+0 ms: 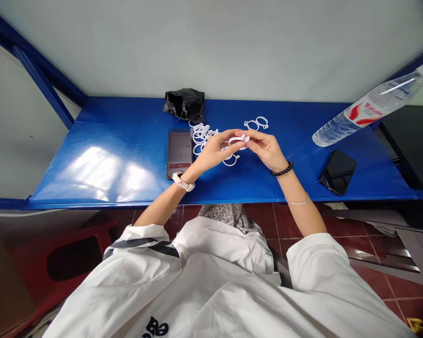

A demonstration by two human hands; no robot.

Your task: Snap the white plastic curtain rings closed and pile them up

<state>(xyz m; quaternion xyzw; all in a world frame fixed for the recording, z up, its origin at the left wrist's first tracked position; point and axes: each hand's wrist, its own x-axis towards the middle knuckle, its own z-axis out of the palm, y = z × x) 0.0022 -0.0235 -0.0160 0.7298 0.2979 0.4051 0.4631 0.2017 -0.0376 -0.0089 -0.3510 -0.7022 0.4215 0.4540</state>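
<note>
My left hand (214, 151) and my right hand (266, 148) meet above the blue shelf (109, 155), and together they pinch one small white plastic ring piece (238, 140) between their fingertips. Under and behind the left hand lies a heap of several white plastic rings (200, 134). A separate joined pair of white rings (256, 124) lies just beyond the right hand. Another white ring (230, 161) shows on the shelf below the hands.
A phone with a lit screen (179, 152) lies left of the hands. A crumpled black bag (184, 104) sits at the back wall. At right lie a dark phone (337, 171) and a tilted clear water bottle (366, 112). A red stool (70, 258) stands below left.
</note>
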